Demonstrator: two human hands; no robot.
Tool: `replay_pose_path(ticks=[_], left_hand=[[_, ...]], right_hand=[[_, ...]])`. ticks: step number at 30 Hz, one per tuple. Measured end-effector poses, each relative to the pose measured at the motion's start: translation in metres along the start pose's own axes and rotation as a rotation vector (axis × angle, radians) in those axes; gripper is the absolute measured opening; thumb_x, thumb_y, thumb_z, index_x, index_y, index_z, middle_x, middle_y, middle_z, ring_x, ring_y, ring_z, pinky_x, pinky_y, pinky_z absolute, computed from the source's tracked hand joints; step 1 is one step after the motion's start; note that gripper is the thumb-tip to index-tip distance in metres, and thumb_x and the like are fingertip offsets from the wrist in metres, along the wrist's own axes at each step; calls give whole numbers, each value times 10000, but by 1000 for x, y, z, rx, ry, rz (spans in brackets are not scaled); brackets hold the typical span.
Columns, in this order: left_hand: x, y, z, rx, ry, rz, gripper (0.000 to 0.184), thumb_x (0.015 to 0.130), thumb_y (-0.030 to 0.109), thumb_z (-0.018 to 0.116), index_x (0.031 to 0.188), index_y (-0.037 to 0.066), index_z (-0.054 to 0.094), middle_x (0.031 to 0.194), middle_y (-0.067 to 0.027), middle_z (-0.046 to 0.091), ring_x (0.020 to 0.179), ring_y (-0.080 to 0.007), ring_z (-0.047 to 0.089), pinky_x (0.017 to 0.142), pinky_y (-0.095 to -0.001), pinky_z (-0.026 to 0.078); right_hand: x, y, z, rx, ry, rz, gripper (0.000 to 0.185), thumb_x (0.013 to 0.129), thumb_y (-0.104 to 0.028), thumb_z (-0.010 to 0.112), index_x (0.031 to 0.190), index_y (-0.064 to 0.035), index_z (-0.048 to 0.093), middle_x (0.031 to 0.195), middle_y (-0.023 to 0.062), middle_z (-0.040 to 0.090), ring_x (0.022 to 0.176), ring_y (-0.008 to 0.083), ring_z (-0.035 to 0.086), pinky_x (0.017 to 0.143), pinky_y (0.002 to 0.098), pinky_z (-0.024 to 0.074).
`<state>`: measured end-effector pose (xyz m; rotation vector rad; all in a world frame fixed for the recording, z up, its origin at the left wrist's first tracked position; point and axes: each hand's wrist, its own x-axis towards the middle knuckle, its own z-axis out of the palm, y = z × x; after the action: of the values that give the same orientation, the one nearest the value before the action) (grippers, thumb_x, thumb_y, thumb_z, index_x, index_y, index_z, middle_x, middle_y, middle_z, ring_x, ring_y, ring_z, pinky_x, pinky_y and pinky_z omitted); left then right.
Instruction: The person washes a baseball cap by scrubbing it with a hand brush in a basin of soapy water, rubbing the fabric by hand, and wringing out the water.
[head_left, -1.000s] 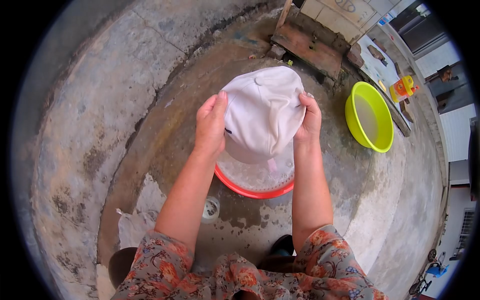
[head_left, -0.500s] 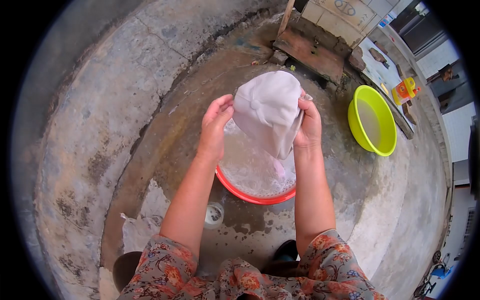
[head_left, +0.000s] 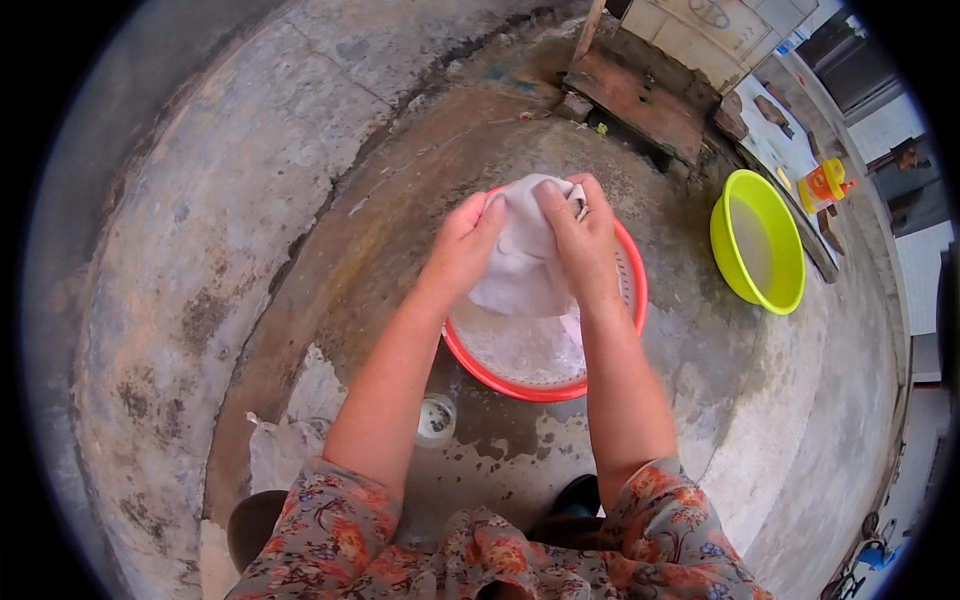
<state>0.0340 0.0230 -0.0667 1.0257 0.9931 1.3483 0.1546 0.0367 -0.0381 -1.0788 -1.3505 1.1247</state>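
- Head view is showing the bare left hand (head_left: 465, 245) pinching one side of a pale, pinkish-white, soft cloth cap (head_left: 520, 275).
- The bare right hand (head_left: 583, 235) is gripping the other side, with its thumb pressing on the cloth.
- The cap is hanging between the two hands, all wrinkly, above a big, round, red-rimmed basin (head_left: 528, 393).
- Cloudy, bubbly water (head_left: 505, 345) is filling the bottom of that basin, and little holes are running around its inside wall.
- Something small and pink (head_left: 572, 330) is lying in the water near the right wrist; it is too blurry to name.
- A small, round, see-through tub (head_left: 436, 420) is sitting on the wet, gray concrete floor (head_left: 335, 270) near the basin.
- A crumpled, whitish plastic bag (head_left: 280, 452) is lying by the left elbow.
- A bright yellow-green, round plastic basin (head_left: 728, 262) is standing well apart, to the right, with cloudy water inside.
- An orange and yellow plastic container (head_left: 820, 188) is standing just past it.
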Motion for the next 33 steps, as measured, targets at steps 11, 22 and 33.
replay_pose_path(ticks=[11,22,33], left_hand=[[-11,19,22,-316,308,-47,335,918,324,433,892,13,554,761,-6,539,684,-69,482,612,-226,404],[-13,26,-13,-411,33,-324,498,862,426,504,1040,-38,539,1012,-123,592,902,-172,572,770,-310,466],[-13,72,-76,-49,-3,-162,246,859,224,550,982,11,563,905,-99,622,814,-183,604,746,-313,485]], right_hand=[[-1,10,38,-129,144,-177,208,811,-220,599,793,-33,508,603,151,526,538,205,526,514,325,425],[24,21,9,-207,-4,-62,286,803,-278,612,773,3,565,628,76,574,588,118,516,526,270,409],[20,24,-10,-356,-126,-179,274,867,-293,541,859,-24,586,727,13,578,680,59,523,615,209,409]])
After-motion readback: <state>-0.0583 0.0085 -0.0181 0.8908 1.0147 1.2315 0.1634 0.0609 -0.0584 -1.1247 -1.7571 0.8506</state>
